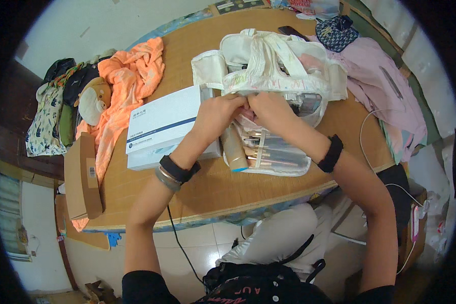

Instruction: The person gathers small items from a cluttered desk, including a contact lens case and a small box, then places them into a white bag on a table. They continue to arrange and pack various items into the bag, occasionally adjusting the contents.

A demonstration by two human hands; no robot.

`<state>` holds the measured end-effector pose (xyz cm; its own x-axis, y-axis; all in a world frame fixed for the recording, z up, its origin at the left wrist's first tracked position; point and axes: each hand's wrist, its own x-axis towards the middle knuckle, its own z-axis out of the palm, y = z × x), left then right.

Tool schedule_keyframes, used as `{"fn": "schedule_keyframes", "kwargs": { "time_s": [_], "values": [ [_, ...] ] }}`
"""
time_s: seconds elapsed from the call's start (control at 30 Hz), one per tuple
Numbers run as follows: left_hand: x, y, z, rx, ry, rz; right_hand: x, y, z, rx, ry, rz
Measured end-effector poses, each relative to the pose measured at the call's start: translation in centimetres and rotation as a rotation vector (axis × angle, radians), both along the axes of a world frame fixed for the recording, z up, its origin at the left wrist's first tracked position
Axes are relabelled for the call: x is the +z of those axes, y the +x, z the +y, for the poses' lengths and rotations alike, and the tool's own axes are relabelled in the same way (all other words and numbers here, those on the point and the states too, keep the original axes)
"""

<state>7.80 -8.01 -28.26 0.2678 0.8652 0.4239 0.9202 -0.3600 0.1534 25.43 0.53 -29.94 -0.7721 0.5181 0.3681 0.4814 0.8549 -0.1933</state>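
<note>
My left hand (222, 109) and my right hand (269, 108) meet at the near side of a white fabric bag (266, 84) with clear pockets. Their bent fingers pinch a small pink item (247, 113), mostly hidden by the hands. Below them, the bag's clear front flap (288, 156) lies folded out, with makeup brushes (264, 152) in its slots. A gold tube with a blue end (233, 150) rests on that flap's left side. Cosmetic containers (309, 103) show inside the bag, right of my right hand.
Left of the bag lies a white box (163, 117) with a blue stripe, on a woven mat (136, 197). An orange blanket (133, 76), a plush toy (95, 100) and an open cardboard box (84, 178) are farther left. Pink clothing (380, 83) and a white cable (361, 140) lie right.
</note>
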Motion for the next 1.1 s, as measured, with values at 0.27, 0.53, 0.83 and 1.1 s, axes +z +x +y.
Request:
{"fn": "schedule_keyframes", "kwargs": {
  "time_s": [0.27,0.53,0.83,1.1],
  "values": [
    [-0.2,-0.6,-0.3,0.05,0.005,0.028,-1.4,-0.2,-1.6,-0.12,-0.013,0.085],
    [0.3,0.8,-0.6,0.177,0.014,0.169,1.2,0.2,0.2,0.129,0.141,0.061],
    [0.1,-0.1,-0.2,0.102,-0.054,0.136,3.7,1.1,2.1,0.326,0.086,-0.152],
    [-0.2,0.1,0.2,-0.014,-0.042,0.052,2.2,1.5,2.0,0.151,-0.007,-0.137]
  ]
}}
